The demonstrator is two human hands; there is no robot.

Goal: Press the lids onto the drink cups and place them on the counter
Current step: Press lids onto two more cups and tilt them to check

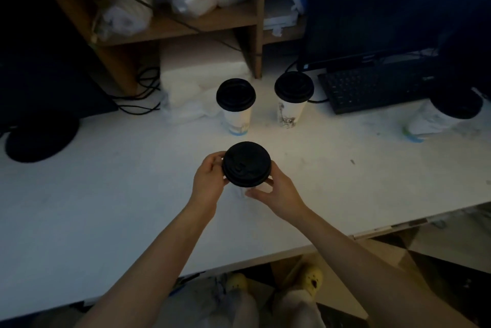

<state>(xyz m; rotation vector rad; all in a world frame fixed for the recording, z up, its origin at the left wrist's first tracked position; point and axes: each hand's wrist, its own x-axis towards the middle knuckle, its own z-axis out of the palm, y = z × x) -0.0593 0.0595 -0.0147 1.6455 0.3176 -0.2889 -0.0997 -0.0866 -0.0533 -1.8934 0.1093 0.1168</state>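
A white paper cup topped by a black lid [246, 163] stands on the white counter [106, 195], held between both hands. My left hand [210, 181] grips the lid's left rim. My right hand [276, 195] wraps the cup's right side below the lid; the cup body is mostly hidden. Behind it stand two lidded cups, the left cup [236, 107] and the right cup [292, 99]. A fourth lidded cup [441, 117] stands at the far right.
A black keyboard [372, 88] and a monitor sit at the back right. Wooden shelves [186, 24] with plastic bags rise behind. White bags [186, 99] lie left of the cups. A black round object [39, 139] and cables sit at the left. The counter's front edge [265, 256] runs below my forearms.
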